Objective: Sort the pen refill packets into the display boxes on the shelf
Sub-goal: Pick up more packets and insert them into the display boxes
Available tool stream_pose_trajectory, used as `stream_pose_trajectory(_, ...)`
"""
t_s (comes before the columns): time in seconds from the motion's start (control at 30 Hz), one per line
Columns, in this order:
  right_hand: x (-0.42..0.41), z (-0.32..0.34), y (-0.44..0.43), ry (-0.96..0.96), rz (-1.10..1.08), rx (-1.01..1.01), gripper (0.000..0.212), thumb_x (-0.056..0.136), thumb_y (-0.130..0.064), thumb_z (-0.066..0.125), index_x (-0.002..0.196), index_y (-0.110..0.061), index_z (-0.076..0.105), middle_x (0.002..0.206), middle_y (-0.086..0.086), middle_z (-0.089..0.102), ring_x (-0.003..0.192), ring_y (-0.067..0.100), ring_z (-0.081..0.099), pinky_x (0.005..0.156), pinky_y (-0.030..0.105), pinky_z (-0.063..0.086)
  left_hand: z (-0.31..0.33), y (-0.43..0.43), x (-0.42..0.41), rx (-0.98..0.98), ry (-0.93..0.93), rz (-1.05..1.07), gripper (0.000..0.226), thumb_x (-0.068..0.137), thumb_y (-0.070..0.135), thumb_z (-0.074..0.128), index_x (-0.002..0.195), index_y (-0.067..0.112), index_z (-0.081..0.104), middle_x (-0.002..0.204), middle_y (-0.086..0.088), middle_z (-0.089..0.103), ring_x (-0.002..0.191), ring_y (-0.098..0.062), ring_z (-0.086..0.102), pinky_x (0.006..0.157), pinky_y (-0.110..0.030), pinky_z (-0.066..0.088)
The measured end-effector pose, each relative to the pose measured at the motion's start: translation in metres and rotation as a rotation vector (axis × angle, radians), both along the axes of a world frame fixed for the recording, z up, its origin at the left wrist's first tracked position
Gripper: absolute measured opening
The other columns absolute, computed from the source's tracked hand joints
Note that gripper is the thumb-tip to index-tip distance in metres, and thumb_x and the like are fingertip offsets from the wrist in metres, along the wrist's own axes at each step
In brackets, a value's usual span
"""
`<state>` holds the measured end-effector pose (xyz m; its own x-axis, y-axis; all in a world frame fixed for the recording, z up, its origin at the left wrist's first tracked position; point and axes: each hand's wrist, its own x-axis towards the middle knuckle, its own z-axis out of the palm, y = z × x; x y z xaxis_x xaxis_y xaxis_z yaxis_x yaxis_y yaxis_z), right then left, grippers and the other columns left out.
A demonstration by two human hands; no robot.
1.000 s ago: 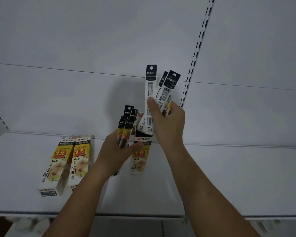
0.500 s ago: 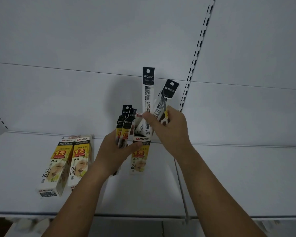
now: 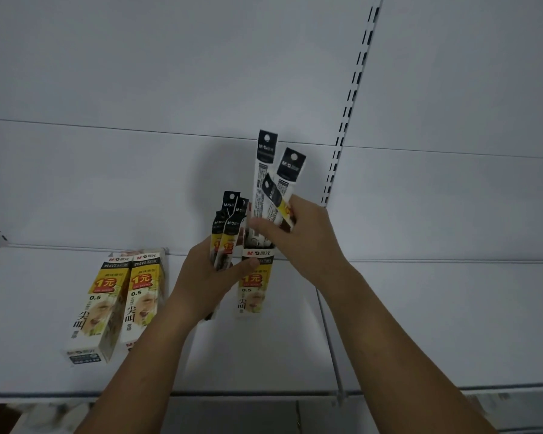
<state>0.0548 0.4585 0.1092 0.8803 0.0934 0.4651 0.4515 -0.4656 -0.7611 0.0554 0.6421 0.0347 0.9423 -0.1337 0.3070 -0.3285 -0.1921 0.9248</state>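
both bare forearms reach up and forward, drawing close together. the left hand [image 3: 209, 278] grips a bunch of packets [image 3: 228, 228], thumb laid across the front. the right hand [image 3: 303, 242], slightly higher, pinches a fan of packets [image 3: 265, 170].

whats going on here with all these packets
A person is sorting pen refill packets at a white shelf. The left hand grips a bunch of yellow-and-black packets. The right hand holds a few fanned-out packets, mostly white, over the top of the middle display box. Whether their lower ends are inside it is hidden. Two more display boxes stand side by side further left.
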Motion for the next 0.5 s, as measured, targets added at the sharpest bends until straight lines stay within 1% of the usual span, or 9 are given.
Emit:
stream_pose_trajectory(0.03, -0.001, -0.001, -0.002, 0.021, 0.001, -0.007, 0.021, 0.089, -0.033, 0.082, 0.081, -0.030, 0.063, 0.062, -0.026, 0.063, 0.053, -0.004, 0.057, 0.051, 0.012, 0.042, 0.000, 0.001, 0.000, -0.007, 0.004, 0.002, 0.030, 0.091, 0.012, 0.079, 0.120, 0.015, 0.072, 0.082, 0.024, 0.076, 0.066, 0.009, 0.064, 0.058, -0.007, 0.046)
stream_pose_trajectory(0.07, -0.001, -0.002, -0.004, 0.041, 0.002, -0.007, 0.023, 0.089, -0.033, 0.081, 0.078, -0.029, 0.062, 0.059, -0.027, 0.061, 0.052, -0.005, 0.055, 0.050, 0.011, 0.040, 0.000, 0.002, 0.000, -0.015, 0.007, 0.005, 0.032, 0.090, 0.013, 0.079, 0.122, 0.016, 0.072, 0.087, 0.022, 0.077, 0.068, 0.009, 0.065, 0.059, -0.007, 0.047)
stream_pose_trajectory(0.13, 0.000, -0.001, -0.009, 0.050, -0.008, 0.011, 0.033, 0.089, -0.038, 0.081, 0.076, -0.013, 0.065, 0.057, -0.013, 0.058, 0.049, 0.001, 0.048, 0.051, 0.017, 0.038, 0.000, 0.004, 0.000, -0.023, 0.013, 0.011, 0.035, 0.090, 0.015, 0.080, 0.124, 0.017, 0.072, 0.096, 0.018, 0.079, 0.077, 0.008, 0.068, 0.062, -0.008, 0.049)
stream_pose_trajectory(0.17, 0.000, 0.001, -0.010, 0.043, -0.012, 0.039, 0.039, 0.089, -0.039, 0.081, 0.076, -0.007, 0.064, 0.058, -0.006, 0.056, 0.051, 0.005, 0.047, 0.052, 0.021, 0.039, 0.000, 0.005, 0.000, -0.020, 0.016, 0.013, 0.035, 0.090, 0.016, 0.080, 0.124, 0.017, 0.072, 0.096, 0.019, 0.079, 0.078, 0.008, 0.069, 0.063, -0.008, 0.049)
stream_pose_trajectory(0.2, 0.000, 0.004, -0.010, 0.038, -0.008, 0.064, 0.039, 0.089, -0.039, 0.081, 0.077, -0.005, 0.065, 0.060, 0.000, 0.057, 0.053, 0.008, 0.048, 0.053, 0.025, 0.041, 0.000, 0.005, 0.000, -0.012, 0.021, 0.012, 0.034, 0.090, 0.016, 0.080, 0.123, 0.017, 0.072, 0.092, 0.021, 0.078, 0.076, 0.008, 0.068, 0.062, -0.008, 0.049)
stream_pose_trajectory(0.23, 0.001, 0.006, -0.010, 0.043, -0.002, 0.073, 0.035, 0.089, -0.038, 0.081, 0.080, -0.007, 0.068, 0.061, 0.000, 0.061, 0.054, 0.008, 0.050, 0.054, 0.026, 0.043, 0.000, 0.005, 0.000, -0.004, 0.023, 0.009, 0.033, 0.090, 0.016, 0.079, 0.122, 0.017, 0.072, 0.087, 0.023, 0.076, 0.073, 0.009, 0.066, 0.061, -0.008, 0.048)
stream_pose_trajectory(0.3, -0.001, 0.010, -0.009, 0.060, 0.023, 0.024, 0.024, 0.089, -0.035, 0.081, 0.077, -0.018, 0.069, 0.058, -0.013, 0.062, 0.051, 0.001, 0.049, 0.051, 0.019, 0.042, -0.001, 0.004, 0.000, -0.002, 0.030, 0.006, 0.029, 0.091, 0.014, 0.078, 0.119, 0.016, 0.072, 0.075, 0.026, 0.072, 0.066, 0.009, 0.064, 0.058, -0.008, 0.047)
stream_pose_trajectory(0.37, -0.003, 0.010, -0.006, 0.046, 0.046, -0.023, 0.030, 0.089, -0.033, 0.081, 0.069, -0.028, 0.060, 0.052, -0.021, 0.056, 0.047, -0.001, 0.047, 0.050, 0.014, 0.038, -0.001, 0.003, 0.000, -0.007, 0.034, 0.004, 0.025, 0.091, 0.012, 0.078, 0.116, 0.014, 0.071, 0.070, 0.025, 0.069, 0.062, 0.007, 0.062, 0.056, -0.010, 0.047)
stream_pose_trajectory(0.5, -0.004, 0.008, -0.007, 0.013, 0.052, 0.150, 0.015, 0.091, -0.030, 0.080, 0.081, -0.025, 0.069, 0.062, -0.020, 0.065, 0.055, -0.002, 0.055, 0.054, 0.014, 0.044, 0.001, 0.004, -0.001, -0.021, 0.041, 0.014, 0.025, 0.091, 0.009, 0.078, 0.114, 0.010, 0.071, 0.071, 0.024, 0.071, 0.060, 0.006, 0.063, 0.055, -0.010, 0.047)
